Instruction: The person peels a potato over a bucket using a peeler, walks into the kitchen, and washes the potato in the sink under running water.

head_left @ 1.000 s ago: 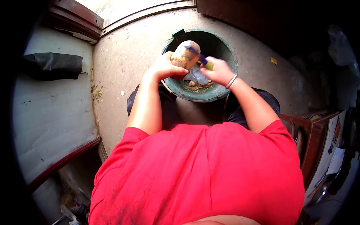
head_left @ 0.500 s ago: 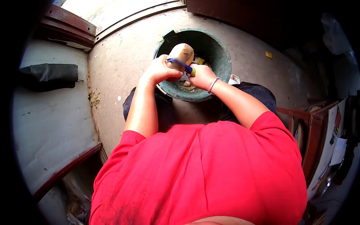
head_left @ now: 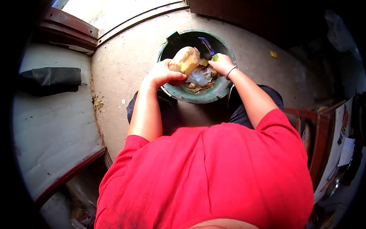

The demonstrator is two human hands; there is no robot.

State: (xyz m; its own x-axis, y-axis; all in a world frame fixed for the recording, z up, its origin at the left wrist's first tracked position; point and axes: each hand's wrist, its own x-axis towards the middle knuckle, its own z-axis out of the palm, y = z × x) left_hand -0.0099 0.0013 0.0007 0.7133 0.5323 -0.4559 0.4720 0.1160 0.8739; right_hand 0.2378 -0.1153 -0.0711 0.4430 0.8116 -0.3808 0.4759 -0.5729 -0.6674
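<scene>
My left hand (head_left: 164, 74) is wrapped round a large potato (head_left: 185, 61), which it holds tilted over a green bin (head_left: 225, 87). Brown skin remains in patches on the potato, and the bared flesh is pale yellow. In my right hand (head_left: 222, 65) is a peeler (head_left: 209, 47) with a blue head and a green handle, its head pointing up and away from me. The peeler is apart from the potato, to its right. Inside the bin lie a crumpled clear plastic bag (head_left: 200, 76) and brownish scraps (head_left: 193, 88).
The bin stands on a concrete floor (head_left: 118, 72) between my knees. On the left, a dark folded item (head_left: 51, 79) lies on a pale surface (head_left: 57, 122). A reddish-brown wooden frame (head_left: 317, 141) is at the right, and a small yellow packet (head_left: 273, 54) lies on the floor.
My right hand has moved the peeler away from the potato, to the right and farther from me. The left hand still grips the potato, whose peeled side now shows more.
</scene>
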